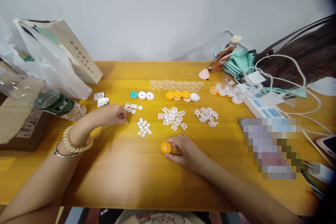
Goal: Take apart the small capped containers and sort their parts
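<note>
My right hand (pixel 187 153) rests on the yellow wooden table (pixel 136 178) and holds a small orange round cap (pixel 166 147) with a white centre. My left hand (pixel 113 114), with a bead bracelet and a metal bangle at the wrist, has its fingertips pinched by a cluster of small white discs (pixel 132 107); whether it holds one I cannot tell. A second group of white discs (pixel 144 127) lies between both hands. Beyond lie two heaps of white lattice pieces (pixel 172 117) (pixel 207 115).
Further back stand a row of clear cups (pixel 176 84), teal, white and orange caps (pixel 177 95), and foil scraps (pixel 101 99). A water bottle (pixel 56 104), plastic bag and boxes crowd the left. A power strip (pixel 259 101), cables, a brown bag and a drink bottle (pixel 223 56) fill the right.
</note>
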A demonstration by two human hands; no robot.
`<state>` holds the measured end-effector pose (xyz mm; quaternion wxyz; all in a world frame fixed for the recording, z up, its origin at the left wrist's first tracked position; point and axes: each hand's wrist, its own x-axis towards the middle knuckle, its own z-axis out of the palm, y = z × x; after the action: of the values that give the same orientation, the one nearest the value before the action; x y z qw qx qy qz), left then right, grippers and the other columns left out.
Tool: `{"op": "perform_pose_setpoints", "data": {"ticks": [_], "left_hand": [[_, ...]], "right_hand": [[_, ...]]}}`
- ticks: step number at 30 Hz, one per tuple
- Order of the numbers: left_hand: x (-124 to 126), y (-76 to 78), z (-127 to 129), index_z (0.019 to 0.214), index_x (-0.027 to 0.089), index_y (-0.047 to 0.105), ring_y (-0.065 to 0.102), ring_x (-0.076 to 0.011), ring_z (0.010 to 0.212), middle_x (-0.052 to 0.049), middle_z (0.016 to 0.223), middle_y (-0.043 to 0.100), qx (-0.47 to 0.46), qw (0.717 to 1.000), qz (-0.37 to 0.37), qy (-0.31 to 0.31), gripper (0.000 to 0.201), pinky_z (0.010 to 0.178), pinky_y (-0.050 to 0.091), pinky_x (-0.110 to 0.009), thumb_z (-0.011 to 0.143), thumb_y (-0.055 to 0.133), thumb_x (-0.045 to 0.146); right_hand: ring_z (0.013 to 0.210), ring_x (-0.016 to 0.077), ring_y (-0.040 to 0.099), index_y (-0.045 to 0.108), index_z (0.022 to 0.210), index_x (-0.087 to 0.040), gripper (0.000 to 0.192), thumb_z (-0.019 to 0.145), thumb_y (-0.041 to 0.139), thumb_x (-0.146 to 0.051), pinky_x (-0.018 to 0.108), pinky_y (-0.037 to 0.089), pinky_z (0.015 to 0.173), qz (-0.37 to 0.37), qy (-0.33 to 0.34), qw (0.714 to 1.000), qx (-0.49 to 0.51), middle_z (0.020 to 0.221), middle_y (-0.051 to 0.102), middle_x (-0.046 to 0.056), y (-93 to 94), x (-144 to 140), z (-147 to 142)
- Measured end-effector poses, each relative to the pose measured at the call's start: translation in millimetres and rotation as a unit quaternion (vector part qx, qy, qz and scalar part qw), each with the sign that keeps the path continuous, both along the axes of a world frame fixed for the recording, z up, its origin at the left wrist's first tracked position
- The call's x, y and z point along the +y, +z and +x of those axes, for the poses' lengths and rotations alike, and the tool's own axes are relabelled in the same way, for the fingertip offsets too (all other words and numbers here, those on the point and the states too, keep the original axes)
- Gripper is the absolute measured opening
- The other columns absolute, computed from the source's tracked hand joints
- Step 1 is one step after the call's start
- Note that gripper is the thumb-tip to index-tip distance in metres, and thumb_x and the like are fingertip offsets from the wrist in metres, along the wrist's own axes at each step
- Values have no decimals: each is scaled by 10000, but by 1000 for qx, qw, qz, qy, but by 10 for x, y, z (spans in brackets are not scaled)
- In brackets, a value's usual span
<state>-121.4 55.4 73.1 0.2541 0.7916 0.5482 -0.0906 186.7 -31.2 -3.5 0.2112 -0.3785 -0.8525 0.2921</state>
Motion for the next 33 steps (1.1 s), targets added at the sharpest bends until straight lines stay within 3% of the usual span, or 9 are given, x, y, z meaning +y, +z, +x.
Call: {"op": "perform_pose_setpoints", "data": {"ticks": [7, 13, 16, 22, 28, 33], "left_hand": [[-2, 30, 28, 691, 178, 637, 507, -140, 532, -25, 616, 606, 70, 997, 1, -16, 234, 512, 293, -235, 766, 468, 322], [-151, 175, 177, 692, 171, 607, 519, -144, 566, -25, 654, 611, 54, 997, 54, -15, 132, 546, 317, -239, 742, 529, 265], [-275, 206, 339, 706, 165, 593, 520, -133, 594, -13, 679, 605, -3, 993, 104, -47, 113, 576, 340, -239, 777, 526, 222], [-475, -44, 719, 925, 168, 585, 541, -141, 765, -35, 855, 605, -150, 947, 188, -213, 141, 700, 407, -263, 902, 459, 226], [-516, -352, 859, 994, 154, 569, 537, -170, 835, -61, 924, 616, -100, 886, 316, -325, 168, 751, 404, -313, 932, 422, 208], [-507, -396, 844, 964, 140, 573, 535, -161, 800, -54, 906, 626, -83, 868, 341, -353, 156, 752, 393, -311, 930, 426, 176]], "right_hand": [[562, 135, 455, 579, 975, -196, 180, 808, 592, -262, 261, 335, 602, 8, -25, 999, -23, 566, 496, -42, 43, 26, -70], [515, 111, 450, 586, 960, -206, 166, 801, 582, -254, 227, 296, 510, -2, -37, 997, -69, 586, 514, -40, 141, 119, -133], [501, 99, 443, 580, 930, -216, 149, 796, 581, -282, 211, 273, 485, -6, -49, 996, -81, 604, 527, -40, 167, 183, -168], [508, 105, 481, 560, 965, -210, 232, 788, 589, -357, 199, 292, 477, -16, -88, 993, -80, 600, 530, -43, 101, 238, -185], [519, 118, 492, 557, 1012, -208, 248, 789, 593, -311, 216, 358, 513, 22, -79, 995, -50, 602, 528, -37, -22, 239, -148], [536, 126, 507, 544, 1087, -208, 314, 787, 601, -281, 226, 389, 532, 32, -75, 996, -30, 614, 533, -30, -64, 236, -129]]}}
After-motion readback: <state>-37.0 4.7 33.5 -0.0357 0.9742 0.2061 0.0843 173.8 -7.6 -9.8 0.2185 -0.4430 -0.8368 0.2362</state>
